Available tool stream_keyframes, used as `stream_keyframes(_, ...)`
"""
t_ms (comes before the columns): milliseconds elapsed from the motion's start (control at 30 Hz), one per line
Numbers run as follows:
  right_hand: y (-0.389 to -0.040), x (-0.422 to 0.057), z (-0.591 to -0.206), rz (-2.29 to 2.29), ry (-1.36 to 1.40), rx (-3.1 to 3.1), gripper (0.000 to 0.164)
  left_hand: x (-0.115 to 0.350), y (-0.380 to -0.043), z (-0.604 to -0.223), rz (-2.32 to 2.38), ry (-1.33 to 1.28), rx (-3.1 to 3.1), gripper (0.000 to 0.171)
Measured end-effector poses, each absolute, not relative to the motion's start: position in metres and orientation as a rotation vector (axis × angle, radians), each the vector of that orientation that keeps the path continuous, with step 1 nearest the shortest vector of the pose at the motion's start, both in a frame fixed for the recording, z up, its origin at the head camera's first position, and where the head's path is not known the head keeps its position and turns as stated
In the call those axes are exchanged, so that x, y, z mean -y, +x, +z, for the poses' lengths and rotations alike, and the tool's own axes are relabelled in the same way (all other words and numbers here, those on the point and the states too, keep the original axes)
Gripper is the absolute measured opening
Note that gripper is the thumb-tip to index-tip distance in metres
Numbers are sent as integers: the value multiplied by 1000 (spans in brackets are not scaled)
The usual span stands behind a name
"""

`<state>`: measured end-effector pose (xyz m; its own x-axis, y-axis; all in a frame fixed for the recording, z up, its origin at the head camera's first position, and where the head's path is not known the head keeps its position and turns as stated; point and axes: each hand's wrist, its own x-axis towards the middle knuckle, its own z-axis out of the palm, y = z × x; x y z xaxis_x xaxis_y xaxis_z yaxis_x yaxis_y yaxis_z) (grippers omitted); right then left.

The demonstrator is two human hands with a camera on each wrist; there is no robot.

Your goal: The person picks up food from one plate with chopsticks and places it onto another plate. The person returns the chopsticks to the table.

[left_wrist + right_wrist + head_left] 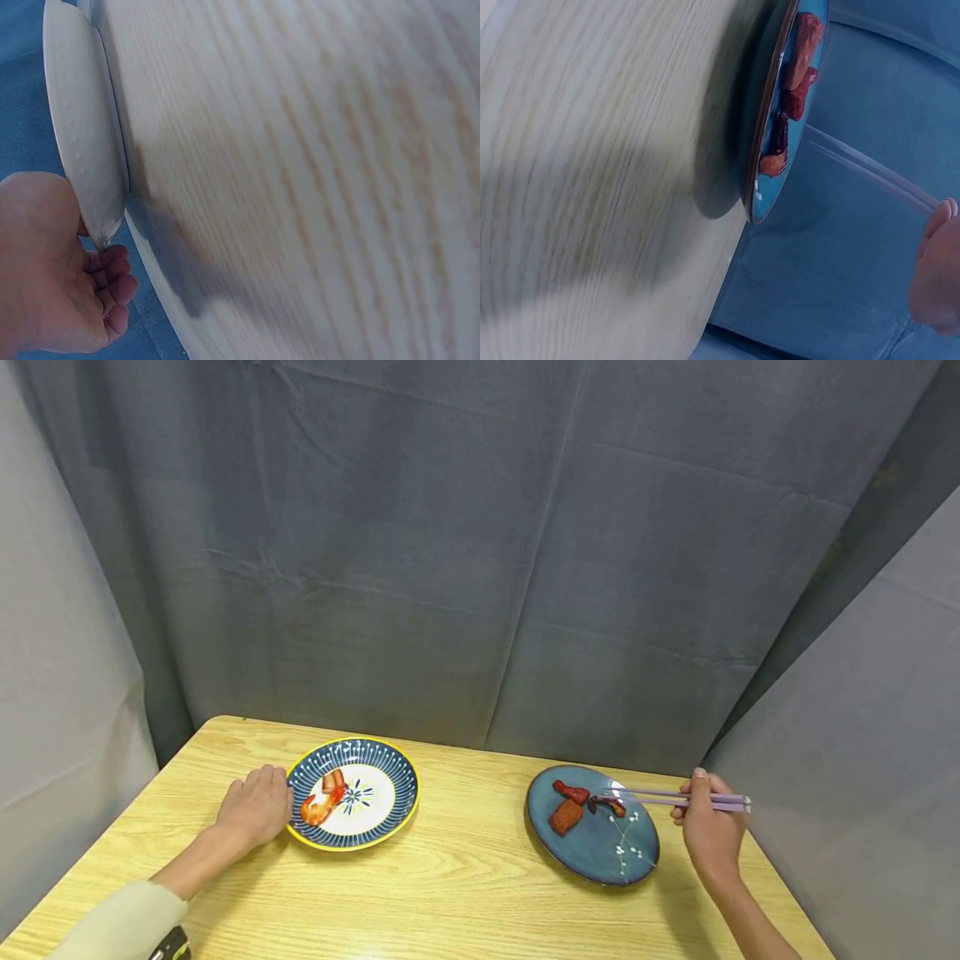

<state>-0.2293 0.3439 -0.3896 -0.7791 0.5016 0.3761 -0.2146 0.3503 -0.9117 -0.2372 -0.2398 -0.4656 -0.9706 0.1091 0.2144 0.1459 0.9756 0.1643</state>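
Note:
My left hand (258,806) grips the left rim of a white plate (386,793) with a blue patterned border and yellow edge. In the left wrist view its fingers (112,289) curl at the rim, and the pale underside of the plate faces the camera. On this plate lie a shrimp (318,810) and a small striped piece of meat (333,781). My right hand (712,831) holds a pair of purple chopsticks (716,802), their thin tips over a blue plate (592,856). Close by the tips is a dark, glossy piece of food (609,806).
Also on the blue plate are a red piece of food (572,792) and a brown, squarish piece (566,817). The wooden table (465,877) extends between the two plates. Grey cloth (420,568) hangs behind the table, with paler cloth at both sides.

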Motion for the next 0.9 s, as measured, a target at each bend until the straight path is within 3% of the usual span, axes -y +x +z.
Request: stream_keyframes(900, -227, -272, -363, 1690, 147, 2019, 45, 238, -237, -466, -267, -181, 2916, 18)
